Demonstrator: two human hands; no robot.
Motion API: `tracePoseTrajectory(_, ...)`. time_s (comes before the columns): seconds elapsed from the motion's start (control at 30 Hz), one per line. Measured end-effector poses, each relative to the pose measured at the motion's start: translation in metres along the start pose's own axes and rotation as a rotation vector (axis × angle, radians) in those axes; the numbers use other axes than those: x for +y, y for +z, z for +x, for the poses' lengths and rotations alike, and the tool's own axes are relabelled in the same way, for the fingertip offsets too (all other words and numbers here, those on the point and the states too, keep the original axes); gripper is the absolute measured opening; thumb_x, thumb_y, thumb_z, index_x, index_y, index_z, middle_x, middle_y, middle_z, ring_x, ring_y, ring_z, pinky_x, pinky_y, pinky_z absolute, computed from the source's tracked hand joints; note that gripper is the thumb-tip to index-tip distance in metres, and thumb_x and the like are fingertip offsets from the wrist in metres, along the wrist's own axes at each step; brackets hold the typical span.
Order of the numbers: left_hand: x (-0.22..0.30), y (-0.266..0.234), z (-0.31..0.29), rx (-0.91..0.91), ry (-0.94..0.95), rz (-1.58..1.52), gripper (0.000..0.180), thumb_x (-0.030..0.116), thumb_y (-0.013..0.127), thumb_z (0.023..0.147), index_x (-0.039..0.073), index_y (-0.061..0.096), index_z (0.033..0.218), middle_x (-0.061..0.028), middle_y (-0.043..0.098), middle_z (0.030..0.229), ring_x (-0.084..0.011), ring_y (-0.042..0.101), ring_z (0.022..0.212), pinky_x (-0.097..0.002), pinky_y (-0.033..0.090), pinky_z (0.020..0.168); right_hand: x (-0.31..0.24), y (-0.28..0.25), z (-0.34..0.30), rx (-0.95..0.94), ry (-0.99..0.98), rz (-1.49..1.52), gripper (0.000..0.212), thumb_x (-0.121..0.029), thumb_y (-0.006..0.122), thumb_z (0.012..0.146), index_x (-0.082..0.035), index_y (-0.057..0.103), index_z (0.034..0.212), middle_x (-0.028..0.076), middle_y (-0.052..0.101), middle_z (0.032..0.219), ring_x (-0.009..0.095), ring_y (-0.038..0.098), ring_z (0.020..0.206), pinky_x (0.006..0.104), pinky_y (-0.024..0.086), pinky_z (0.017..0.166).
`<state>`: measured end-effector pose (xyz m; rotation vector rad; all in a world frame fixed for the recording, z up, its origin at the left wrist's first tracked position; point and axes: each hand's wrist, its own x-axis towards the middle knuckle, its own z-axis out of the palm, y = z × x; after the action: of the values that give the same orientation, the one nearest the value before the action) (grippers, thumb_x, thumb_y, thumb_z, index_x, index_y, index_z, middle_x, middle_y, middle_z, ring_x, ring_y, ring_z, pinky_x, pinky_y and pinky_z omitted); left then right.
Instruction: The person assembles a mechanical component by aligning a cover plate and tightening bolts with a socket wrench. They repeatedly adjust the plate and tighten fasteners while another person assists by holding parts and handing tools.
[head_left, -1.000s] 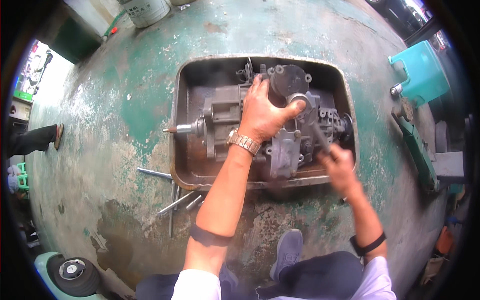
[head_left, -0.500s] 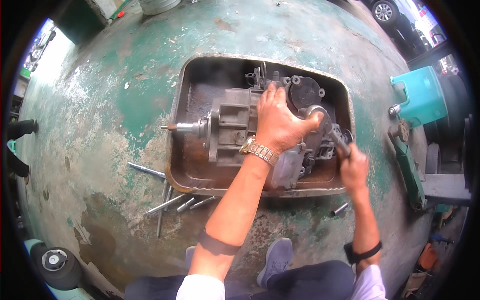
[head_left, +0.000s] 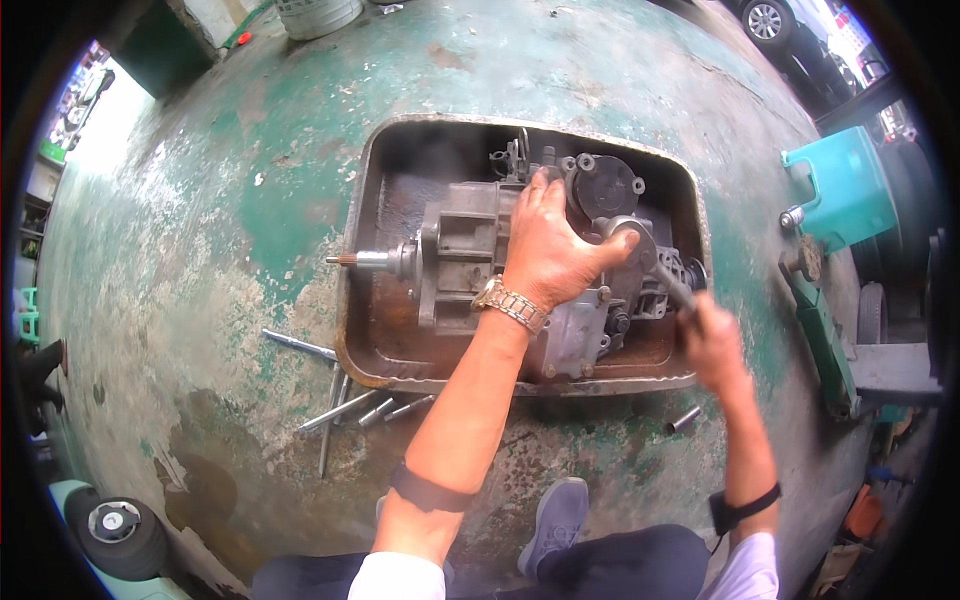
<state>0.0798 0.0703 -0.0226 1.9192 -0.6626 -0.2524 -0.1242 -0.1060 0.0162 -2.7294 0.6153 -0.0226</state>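
A grey metal gearbox (head_left: pixel 462 235) with a splined shaft (head_left: pixel 362 259) lies on its side in a rusty metal tray (head_left: pixel 400 375). My left hand (head_left: pixel 553 245) is spread across the casing, fingers on its top beside a round black cover (head_left: pixel 605 187). Its thumb presses on the round head of a ratchet wrench (head_left: pixel 665 276). My right hand (head_left: pixel 715 345), somewhat blurred, is closed round the handle end of that wrench at the tray's right side. Whatever sits under the wrench head is hidden.
Long bars (head_left: pixel 337 411) and sockets (head_left: pixel 376 411) lie on the floor by the tray's front left corner. Another socket (head_left: pixel 684 420) lies front right. A turquoise plastic stool (head_left: pixel 845 190) and a green floor jack (head_left: pixel 825 340) stand at the right. A bucket (head_left: pixel 318 15) is at the back.
My right hand has shifted slightly right and toward me with the wrench handle. My left hand keeps its place on the casing. The whole view has shifted a little.
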Motion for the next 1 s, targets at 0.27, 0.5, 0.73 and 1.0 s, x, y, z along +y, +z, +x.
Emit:
tracePoseTrajectory(0.27, 0.004, 0.004, 0.002, 0.054, -0.014, 0.027, 0.116, 0.066, 0.077, 0.066, -0.021, 0.046, 0.136, -0.0402, 0.035, 0.150, -0.0437, 0.032, 0.145, -0.0424, 0.023, 0.122, 0.019, 0.022, 0.021, 0.243, -0.012, -0.109, 0.011, -0.001, 0.062, 0.085, -0.003, 0.058, 0.095, 0.024, 0.065, 0.085, 0.046, 0.063, 0.079, 0.0498, 0.050, 0.067)
tracePoseTrajectory(0.5, 0.004, 0.001, 0.003, 0.035, -0.001, 0.050, 0.108, 0.062, 0.080, 0.067, -0.018, 0.050, 0.133, -0.0408, 0.038, 0.147, -0.0456, 0.035, 0.143, -0.0448, 0.027, 0.121, -0.089, 0.096, -0.081, -0.083, 0.213, 0.953, 0.013, -0.006, 0.054, 0.101, -0.003, 0.047, 0.111, 0.005, 0.055, 0.081, 0.013, 0.053, 0.064, 0.0296, 0.043, 0.056)
tracePoseTrajectory(0.73, 0.000, 0.002, -0.002, 0.060, 0.012, 0.039, 0.104, 0.064, 0.080, 0.068, -0.013, 0.054, 0.133, -0.0395, 0.039, 0.147, -0.0444, 0.035, 0.144, -0.0460, 0.028, 0.120, -0.014, 0.032, -0.032, -0.240, 0.211, 0.319, 0.010, -0.002, 0.059, 0.096, -0.006, 0.053, 0.102, 0.014, 0.061, 0.073, 0.018, 0.063, 0.068, 0.0386, 0.050, 0.058)
tracePoseTrajectory(1.0, 0.004, 0.000, 0.001, 0.032, -0.012, -0.003, 0.111, 0.064, 0.078, 0.068, -0.019, 0.047, 0.136, -0.0385, 0.038, 0.149, -0.0437, 0.035, 0.144, -0.0435, 0.026, 0.121, 0.036, 0.000, 0.054, 0.220, -0.187, -0.098, 0.025, 0.004, 0.058, 0.083, -0.004, 0.061, 0.107, 0.025, 0.065, 0.089, 0.046, 0.063, 0.085, 0.0517, 0.050, 0.071)
